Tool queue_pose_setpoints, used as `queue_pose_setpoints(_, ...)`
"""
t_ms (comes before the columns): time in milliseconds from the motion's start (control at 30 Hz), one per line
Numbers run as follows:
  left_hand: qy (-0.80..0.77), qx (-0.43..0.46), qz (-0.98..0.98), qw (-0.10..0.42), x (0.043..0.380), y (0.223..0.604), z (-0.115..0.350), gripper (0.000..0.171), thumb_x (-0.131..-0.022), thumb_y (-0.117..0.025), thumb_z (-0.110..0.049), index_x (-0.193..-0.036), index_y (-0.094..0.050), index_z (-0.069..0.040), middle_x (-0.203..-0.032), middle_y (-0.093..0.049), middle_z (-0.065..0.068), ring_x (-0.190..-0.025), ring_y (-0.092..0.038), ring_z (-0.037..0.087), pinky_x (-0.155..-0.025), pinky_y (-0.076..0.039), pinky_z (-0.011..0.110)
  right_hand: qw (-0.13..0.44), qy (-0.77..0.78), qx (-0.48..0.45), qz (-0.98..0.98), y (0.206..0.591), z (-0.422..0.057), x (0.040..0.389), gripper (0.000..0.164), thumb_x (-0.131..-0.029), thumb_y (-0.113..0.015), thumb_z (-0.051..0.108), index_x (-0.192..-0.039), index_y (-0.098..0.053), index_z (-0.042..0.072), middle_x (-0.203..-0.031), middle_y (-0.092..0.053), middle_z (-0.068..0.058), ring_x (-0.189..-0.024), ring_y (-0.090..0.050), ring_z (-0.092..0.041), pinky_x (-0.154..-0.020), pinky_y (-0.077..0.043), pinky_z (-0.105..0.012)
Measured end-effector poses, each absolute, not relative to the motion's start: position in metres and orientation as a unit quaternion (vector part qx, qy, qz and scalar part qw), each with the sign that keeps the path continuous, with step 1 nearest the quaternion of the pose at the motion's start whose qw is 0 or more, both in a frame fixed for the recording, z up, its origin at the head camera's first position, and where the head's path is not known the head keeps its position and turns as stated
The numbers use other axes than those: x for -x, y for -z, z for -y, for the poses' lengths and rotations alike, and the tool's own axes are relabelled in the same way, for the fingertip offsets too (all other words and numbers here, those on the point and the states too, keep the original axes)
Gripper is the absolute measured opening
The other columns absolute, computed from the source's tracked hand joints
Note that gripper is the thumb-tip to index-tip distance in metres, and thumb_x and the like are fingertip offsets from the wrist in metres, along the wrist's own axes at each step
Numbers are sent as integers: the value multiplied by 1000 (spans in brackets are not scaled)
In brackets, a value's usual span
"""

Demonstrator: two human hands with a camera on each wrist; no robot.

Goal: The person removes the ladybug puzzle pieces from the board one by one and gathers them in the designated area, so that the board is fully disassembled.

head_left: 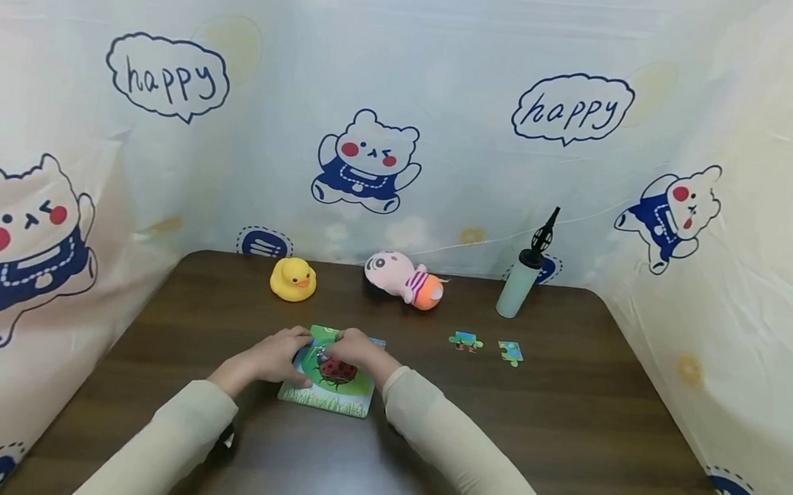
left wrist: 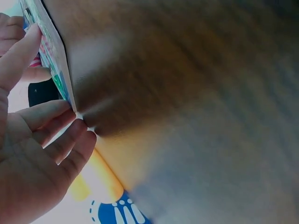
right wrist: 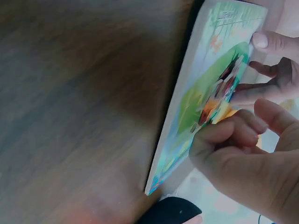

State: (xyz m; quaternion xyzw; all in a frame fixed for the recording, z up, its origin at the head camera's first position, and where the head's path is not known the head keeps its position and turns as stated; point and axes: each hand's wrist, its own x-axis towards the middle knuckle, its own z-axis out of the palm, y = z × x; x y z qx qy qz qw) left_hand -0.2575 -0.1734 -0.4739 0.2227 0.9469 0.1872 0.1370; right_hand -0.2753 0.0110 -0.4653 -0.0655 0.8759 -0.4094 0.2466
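Observation:
A ladybug jigsaw puzzle (head_left: 336,371) in a thin flat board lies on the brown table under both hands. My left hand (head_left: 281,356) is at its left side, thumb near the picture and the other fingers beyond the edge. In the left wrist view, those fingers (left wrist: 77,140) are spread and fairly straight, fingertips right at the board's corner. My right hand (head_left: 360,351) reaches over the puzzle's upper part. Seen from the right wrist, its fingers (right wrist: 224,133) curl close over the picture, with no loose piece showing between them.
Two loose puzzle pieces, one (head_left: 466,341) nearer and another (head_left: 510,353) farther right, lie right of the board. Along the back stand a yellow rubber duck (head_left: 293,280), a plush doll (head_left: 404,279) lying sideways, and a green hand pump (head_left: 519,284) with a black nozzle. A printed curtain (head_left: 440,228) surrounds the table.

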Motion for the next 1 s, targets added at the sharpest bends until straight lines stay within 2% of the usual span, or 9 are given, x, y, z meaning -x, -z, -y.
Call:
queue_pose_setpoints(33,-189,-222,-947,137,258,473,173,84,-72,-80,-39,-134,-46,6,-138,-43,20,-125,-41,38,-100,-35,54,255,424,58,-867,465,-10,276,49,-84,-63,22,-126,-56,-2,-119,-60,-12,-98,-56,-19,-85,-47,-35)
queue_pose_setpoints(167,-192,-227,-944,141,257,471,173,83,-73,-80,-38,-134,-46,8,-137,-43,20,-124,-41,37,-99,-36,53,281,482,11,-830,464,-7,279,12,-83,-61,16,-82,-60,4,-77,-54,-2,-66,-45,-13,-60,-40,-29)
queue_pose_setpoints(267,-192,-225,-944,145,257,471,173,84,-73,-80,-38,-135,-45,7,-137,-43,20,-124,-41,37,-99,-37,52,281,518,-29,-807,463,-6,279,25,-82,-61,13,-63,-44,13,-62,-43,2,-57,-40,-13,-54,-35,-28)
queue_pose_setpoints(400,-191,-222,-944,148,259,473,173,85,-72,-80,-39,-136,-45,6,-136,-44,18,-123,-42,35,-99,-38,51,265,534,-63,-801,460,-4,278,28,-81,-62,13,-62,-42,17,-59,-40,4,-56,-38,-13,-52,-33,-28)
queue_pose_setpoints(500,-187,-223,-945,149,261,474,174,86,-72,-80,-40,-136,-45,6,-136,-44,18,-123,-42,35,-99,-38,51,251,541,-74,-799,457,-1,278,3,-83,-63,12,-82,-63,9,-80,-60,1,-70,-50,-14,-64,-43,-29)
queue_pose_setpoints(567,-184,-220,-946,150,261,472,176,86,-73,-80,-40,-136,-45,5,-137,-43,18,-123,-41,36,-99,-37,52,237,545,-76,-800,453,2,279,21,-84,-64,12,-104,-68,6,-101,-65,-3,-87,-57,-16,-76,-48,-32)
queue_pose_setpoints(633,-181,-220,-947,149,261,471,177,86,-73,-79,-41,-136,-45,6,-137,-43,18,-124,-41,36,-99,-37,52,220,542,-73,-808,451,5,279,41,-84,-66,12,-125,-61,6,-127,-58,-7,-111,-54,-21,-92,-45,-37)
queue_pose_setpoints(700,-181,-220,-947,149,261,471,178,86,-73,-79,-41,-136,-45,6,-137,-43,18,-123,-41,36,-99,-37,52,202,539,-70,-815,451,7,280,36,-84,-66,12,-120,-64,7,-122,-61,-7,-112,-54,-23,-90,-47,-37)
queue_pose_setpoints(1000,-180,-217,-948,147,258,471,174,84,-73,-80,-40,-135,-46,5,-137,-44,16,-123,-42,34,-100,-38,50,145,550,-86,-818,462,10,288,22,-79,-71,4,-100,-66,3,-81,-66,-6,-74,-67,-20,-63,-54,-30)
